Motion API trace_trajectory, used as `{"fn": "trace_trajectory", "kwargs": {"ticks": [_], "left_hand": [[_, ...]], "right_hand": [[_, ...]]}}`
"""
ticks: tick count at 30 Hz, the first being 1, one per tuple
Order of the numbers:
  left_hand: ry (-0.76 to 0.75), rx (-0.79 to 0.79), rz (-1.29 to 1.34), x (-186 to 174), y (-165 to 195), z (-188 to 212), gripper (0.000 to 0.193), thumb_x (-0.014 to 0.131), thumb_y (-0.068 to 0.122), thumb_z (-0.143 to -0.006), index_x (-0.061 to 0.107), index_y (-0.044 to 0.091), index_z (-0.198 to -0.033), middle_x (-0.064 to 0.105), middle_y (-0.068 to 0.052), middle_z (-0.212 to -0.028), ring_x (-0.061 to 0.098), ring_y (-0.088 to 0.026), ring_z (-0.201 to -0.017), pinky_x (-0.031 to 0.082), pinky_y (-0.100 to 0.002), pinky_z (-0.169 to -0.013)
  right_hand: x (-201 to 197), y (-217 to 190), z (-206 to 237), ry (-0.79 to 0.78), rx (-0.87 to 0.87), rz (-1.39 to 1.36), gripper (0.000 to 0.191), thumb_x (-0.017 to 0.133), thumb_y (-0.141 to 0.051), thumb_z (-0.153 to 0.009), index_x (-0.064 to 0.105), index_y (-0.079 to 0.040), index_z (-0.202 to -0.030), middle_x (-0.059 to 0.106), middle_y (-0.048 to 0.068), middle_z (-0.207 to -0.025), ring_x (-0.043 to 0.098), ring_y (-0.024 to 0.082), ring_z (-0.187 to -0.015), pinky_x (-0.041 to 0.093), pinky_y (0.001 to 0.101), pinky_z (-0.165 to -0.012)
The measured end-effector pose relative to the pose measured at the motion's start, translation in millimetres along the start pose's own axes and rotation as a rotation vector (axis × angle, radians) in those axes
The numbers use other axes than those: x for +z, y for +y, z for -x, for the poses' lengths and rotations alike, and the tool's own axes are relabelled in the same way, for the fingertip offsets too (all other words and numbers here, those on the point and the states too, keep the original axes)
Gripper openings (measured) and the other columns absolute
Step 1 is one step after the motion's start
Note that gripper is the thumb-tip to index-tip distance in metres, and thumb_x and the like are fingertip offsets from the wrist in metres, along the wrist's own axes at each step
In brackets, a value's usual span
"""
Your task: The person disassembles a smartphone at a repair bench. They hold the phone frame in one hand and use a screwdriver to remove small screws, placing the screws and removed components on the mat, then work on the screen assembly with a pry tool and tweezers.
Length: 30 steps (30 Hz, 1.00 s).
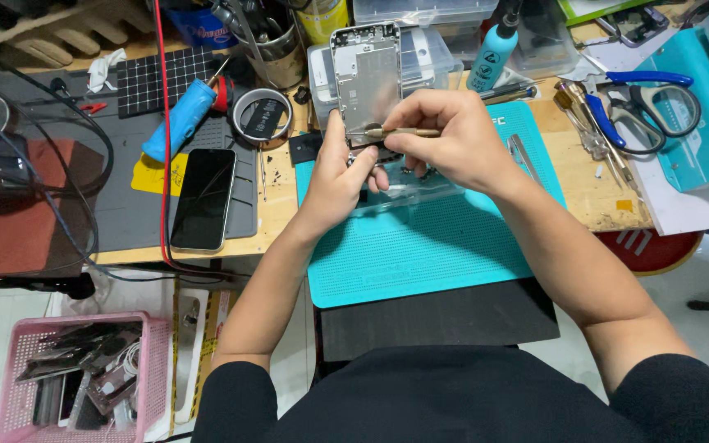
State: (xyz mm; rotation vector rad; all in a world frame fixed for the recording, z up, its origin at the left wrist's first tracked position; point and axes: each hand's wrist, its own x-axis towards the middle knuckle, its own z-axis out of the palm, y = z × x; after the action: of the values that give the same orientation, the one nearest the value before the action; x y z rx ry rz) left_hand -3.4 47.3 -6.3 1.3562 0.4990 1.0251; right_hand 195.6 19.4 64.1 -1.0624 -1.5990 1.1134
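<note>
Steadying a stripped silver phone housing [364, 75] upright against the teal work mat [428, 238], the left hand [334, 182] pinches its lower edge with closed fingers, so the metal inner plate faces the person. The right hand [445, 141] has its fingers shut around a slim brass-coloured screwdriver [395, 131], held level with the tip at the housing's lower part, where the hands meet. A dark intact smartphone [204, 198] lies face up on the grey mat [125, 197] to the left, out of the way. Behind stand a teal bottle with a black label [486, 59] and a roll of tape [261, 116]. Blue-handled pliers [633, 102] rest at the right, near the table's edge.
</note>
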Motion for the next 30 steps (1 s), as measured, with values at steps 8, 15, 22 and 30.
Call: {"fn": "trace_trajectory", "kwargs": {"ticks": [8, 15, 22, 30], "left_hand": [[-0.001, -0.005, 0.017, 1.2, -0.8, 0.7, 0.039, 0.049, -0.002, -0.105, 0.034, 0.005, -0.140, 0.063, -0.010, -0.114, 0.068, -0.014, -0.073, 0.053, -0.024, -0.060], [-0.013, -0.017, 0.000, 0.3, -0.5, 4.0, 0.038, 0.049, 0.000, -0.106, 0.034, 0.004, -0.141, 0.064, -0.010, -0.118, 0.070, -0.014, -0.076, 0.055, -0.024, -0.063], [0.045, 0.013, -0.038, -10.6, -0.4, 8.8, 0.043, 0.049, 0.001, -0.106, 0.033, 0.004, -0.145, 0.066, -0.012, -0.115, 0.070, -0.015, -0.078, 0.056, -0.025, -0.063], [0.167, 0.027, 0.069, -26.8, 5.8, 23.7, 0.048, 0.047, 0.000, -0.105, 0.030, 0.004, -0.150, 0.064, -0.012, -0.122, 0.073, -0.021, -0.085, 0.060, -0.028, -0.070]], "right_hand": [[-0.4, 1.4, -0.1, -0.015, -0.019, -0.060, 0.016, 0.076, -0.010, -0.095, 0.070, 0.002, -0.104, 0.073, 0.003, -0.083, 0.068, 0.006, -0.065, 0.055, 0.0229, -0.055], [-1.9, -4.1, 3.4, 0.006, 0.065, 0.039, 0.012, 0.074, -0.009, -0.094, 0.070, 0.000, -0.102, 0.068, 0.001, -0.072, 0.064, 0.005, -0.058, 0.050, 0.0218, -0.047], [-18.7, -7.9, 11.1, 0.008, 0.049, 0.012, 0.013, 0.071, -0.005, -0.096, 0.073, 0.001, -0.107, 0.069, 0.001, -0.078, 0.065, 0.006, -0.063, 0.051, 0.0211, -0.052], [-30.7, -10.6, 13.7, -0.002, 0.011, -0.116, 0.022, 0.069, -0.001, -0.097, 0.071, 0.004, -0.118, 0.069, 0.005, -0.085, 0.066, 0.009, -0.071, 0.055, 0.0240, -0.063]]}}
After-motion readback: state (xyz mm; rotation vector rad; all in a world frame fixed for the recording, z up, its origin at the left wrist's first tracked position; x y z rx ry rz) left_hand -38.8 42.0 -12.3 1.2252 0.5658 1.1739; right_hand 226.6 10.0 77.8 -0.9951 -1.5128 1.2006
